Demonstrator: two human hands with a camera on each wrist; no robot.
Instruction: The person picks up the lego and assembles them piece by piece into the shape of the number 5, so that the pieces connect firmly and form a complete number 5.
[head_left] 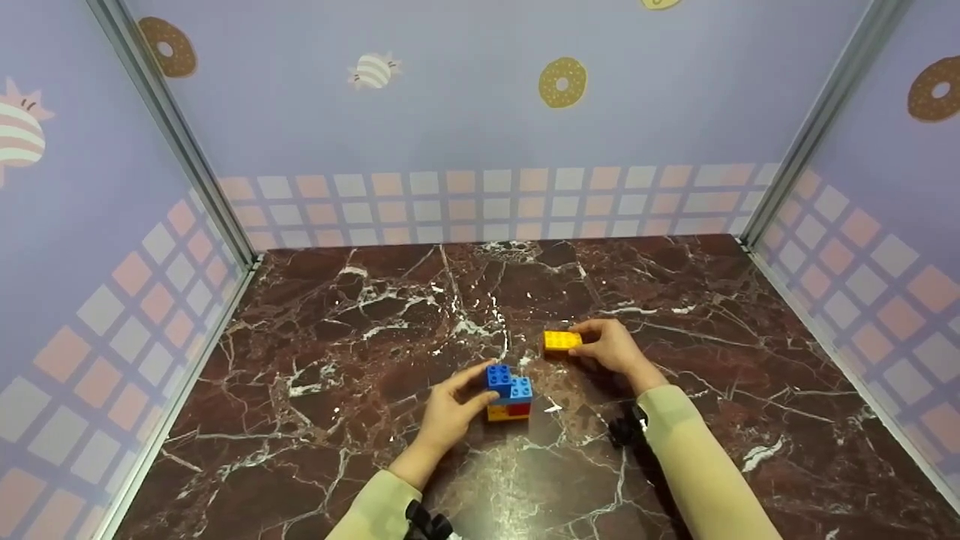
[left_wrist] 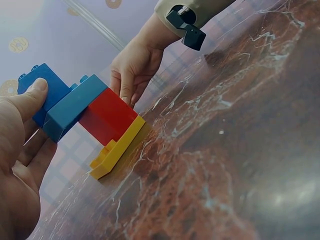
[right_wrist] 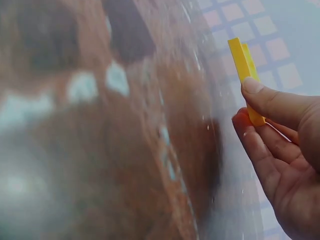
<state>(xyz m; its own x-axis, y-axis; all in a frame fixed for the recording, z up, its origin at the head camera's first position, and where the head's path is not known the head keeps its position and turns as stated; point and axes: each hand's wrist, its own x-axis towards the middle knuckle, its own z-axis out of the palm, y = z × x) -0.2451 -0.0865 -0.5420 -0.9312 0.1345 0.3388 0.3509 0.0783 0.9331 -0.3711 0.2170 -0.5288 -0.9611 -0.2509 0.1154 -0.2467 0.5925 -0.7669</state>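
Left hand [head_left: 450,412] grips the small brick stack [head_left: 509,393] on the worktop [head_left: 360,315], thumb curled on the dark blue top brick [left_wrist: 42,87] and fingers against its side. Stack, bottom up: yellow base plate [left_wrist: 117,150], red brick [left_wrist: 107,115], lighter blue brick [left_wrist: 72,107], dark blue brick offset toward the hand; base sits flat on the marble-patterned surface near the front centre. Just beside it, slightly farther back, right hand [head_left: 611,346] pinches a loose yellow brick [head_left: 562,341] by its near end, thumb on top and fingers [right_wrist: 252,150] beneath; the right wrist view shows it edge-on. Judgement: hard moulded plastic, light, stiff, not fragile; smooth sides could slip, so hold across opposite flat faces, clear of the studs. The overhanging stack may tip or separate if lifted by the top brick; better grasped low.
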